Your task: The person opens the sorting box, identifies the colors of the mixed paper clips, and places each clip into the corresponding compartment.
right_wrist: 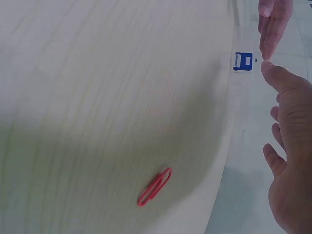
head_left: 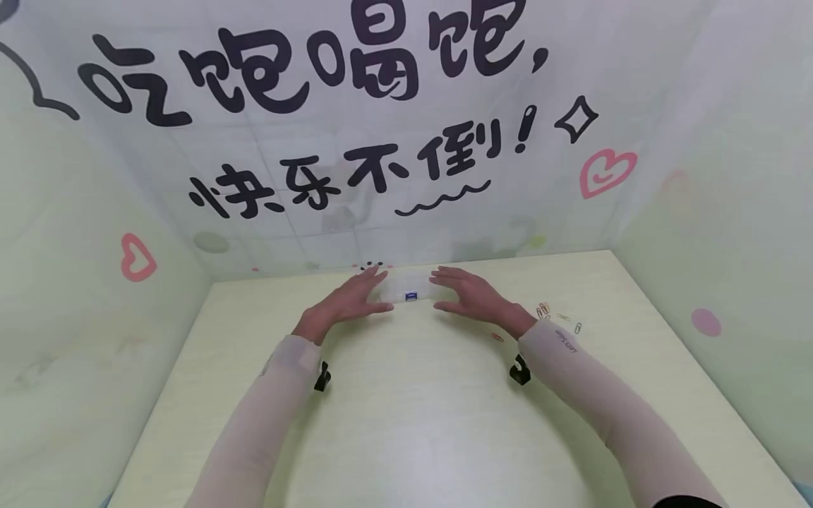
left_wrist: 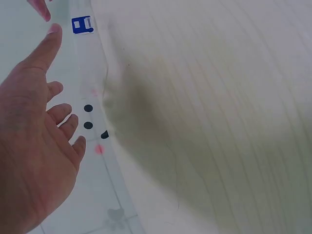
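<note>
A clear see-through plastic box (head_left: 406,283) with a small blue label (head_left: 411,296) stands at the back edge of the table, by the printed cloth. My left hand (head_left: 352,296) is at its left end, fingers spread and thumb apart from them. At the right end, my right hand (head_left: 473,295) mirrors it with extended fingers. Both palms face inward with the box between them. In the left wrist view the left thumb points toward the blue label (left_wrist: 83,25). The right wrist view has the right thumb beside the same label (right_wrist: 243,62).
Several coloured paper clips (head_left: 543,310) lie scattered on the table right of my right hand. A red paper clip (right_wrist: 155,186) lies nearer, below the right wrist. White cloth walls (head_left: 330,247) with black lettering rise at the back and both sides of the pale wooden table (head_left: 413,409).
</note>
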Demonstrator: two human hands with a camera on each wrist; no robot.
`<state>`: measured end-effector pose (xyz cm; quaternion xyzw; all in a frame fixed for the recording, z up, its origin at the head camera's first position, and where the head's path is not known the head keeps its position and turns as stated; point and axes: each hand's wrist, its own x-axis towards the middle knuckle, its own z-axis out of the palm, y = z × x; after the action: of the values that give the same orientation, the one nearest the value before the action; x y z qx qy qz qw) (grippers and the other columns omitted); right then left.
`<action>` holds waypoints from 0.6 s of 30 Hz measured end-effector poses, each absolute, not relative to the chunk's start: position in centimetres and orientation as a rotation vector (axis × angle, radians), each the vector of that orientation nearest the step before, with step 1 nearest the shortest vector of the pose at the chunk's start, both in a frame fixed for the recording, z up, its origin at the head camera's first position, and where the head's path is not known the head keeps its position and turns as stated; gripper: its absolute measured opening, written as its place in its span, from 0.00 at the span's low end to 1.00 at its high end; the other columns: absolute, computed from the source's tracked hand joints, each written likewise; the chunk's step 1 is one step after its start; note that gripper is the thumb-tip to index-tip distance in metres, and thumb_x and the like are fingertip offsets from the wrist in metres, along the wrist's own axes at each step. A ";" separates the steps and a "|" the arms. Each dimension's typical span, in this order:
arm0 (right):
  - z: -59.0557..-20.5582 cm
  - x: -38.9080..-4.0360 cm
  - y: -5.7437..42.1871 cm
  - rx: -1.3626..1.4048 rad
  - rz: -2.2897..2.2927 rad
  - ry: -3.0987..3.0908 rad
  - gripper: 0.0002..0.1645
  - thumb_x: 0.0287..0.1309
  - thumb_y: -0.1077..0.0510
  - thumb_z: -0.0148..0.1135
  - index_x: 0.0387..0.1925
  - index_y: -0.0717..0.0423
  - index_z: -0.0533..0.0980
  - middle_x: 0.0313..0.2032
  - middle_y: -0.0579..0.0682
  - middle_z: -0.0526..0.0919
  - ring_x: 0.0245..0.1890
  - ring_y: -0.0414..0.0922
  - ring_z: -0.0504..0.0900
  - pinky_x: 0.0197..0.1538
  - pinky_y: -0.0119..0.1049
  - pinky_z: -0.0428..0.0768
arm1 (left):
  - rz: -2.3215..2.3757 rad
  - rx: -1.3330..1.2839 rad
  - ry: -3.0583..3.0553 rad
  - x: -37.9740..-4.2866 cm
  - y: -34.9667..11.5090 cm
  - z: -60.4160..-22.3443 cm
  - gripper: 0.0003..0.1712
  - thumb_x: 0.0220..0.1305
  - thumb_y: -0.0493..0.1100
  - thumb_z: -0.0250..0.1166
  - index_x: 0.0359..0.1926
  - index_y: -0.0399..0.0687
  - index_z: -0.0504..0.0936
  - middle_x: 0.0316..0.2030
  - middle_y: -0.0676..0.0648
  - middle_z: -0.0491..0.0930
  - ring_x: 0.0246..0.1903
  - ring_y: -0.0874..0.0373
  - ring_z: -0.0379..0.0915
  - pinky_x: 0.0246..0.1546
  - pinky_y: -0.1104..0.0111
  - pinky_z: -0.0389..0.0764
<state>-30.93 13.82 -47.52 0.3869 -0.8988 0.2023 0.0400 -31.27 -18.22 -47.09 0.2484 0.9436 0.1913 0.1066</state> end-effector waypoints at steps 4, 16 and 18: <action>-48.0 -31.2 13.0 1.220 0.642 -2.737 0.34 0.69 0.48 0.71 0.69 0.61 0.77 0.72 0.58 0.76 0.77 0.56 0.68 0.75 0.55 0.70 | 0.612 0.732 2.758 -31.4 -18.2 -47.3 0.52 0.73 0.60 0.66 0.84 0.40 0.54 0.84 0.33 0.44 0.83 0.36 0.41 0.80 0.41 0.51; -48.8 -32.6 11.3 1.294 0.791 -2.682 0.28 0.69 0.51 0.71 0.64 0.62 0.81 0.70 0.59 0.78 0.75 0.57 0.71 0.77 0.54 0.68 | 0.664 0.775 2.711 -33.0 -17.2 -47.5 0.51 0.73 0.55 0.70 0.83 0.37 0.55 0.84 0.35 0.46 0.83 0.39 0.42 0.82 0.45 0.50; -48.8 -32.8 11.0 1.295 0.802 -2.673 0.27 0.69 0.52 0.71 0.63 0.62 0.82 0.69 0.59 0.79 0.74 0.57 0.73 0.76 0.54 0.69 | 0.673 0.782 2.712 -33.2 -17.0 -47.5 0.50 0.72 0.54 0.70 0.83 0.37 0.56 0.84 0.36 0.47 0.83 0.39 0.44 0.81 0.46 0.51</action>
<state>-32.76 11.01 -48.80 0.4207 -0.8684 0.2605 0.0327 -33.16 -17.01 -47.49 0.2677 0.9279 0.2302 0.1199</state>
